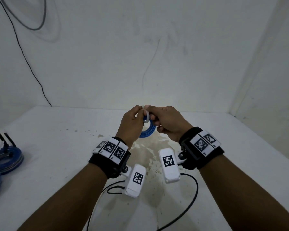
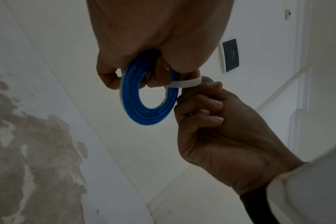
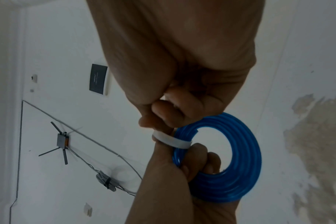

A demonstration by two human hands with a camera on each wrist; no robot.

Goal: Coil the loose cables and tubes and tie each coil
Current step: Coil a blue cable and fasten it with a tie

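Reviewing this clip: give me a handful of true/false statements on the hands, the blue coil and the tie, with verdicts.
1. The blue tube coil is held up off the table. True.
2. A white tie is looped round the coil's strands. True.
3. The left hand rests flat on the table. False: its fingers grip the coil in the air.
4. The right hand holds nothing. False: it pinches the white tie at the top of the coil.
5. More blue coils lie at the table's left edge. True.
6. The held coil is black cable. False: it is blue tubing.
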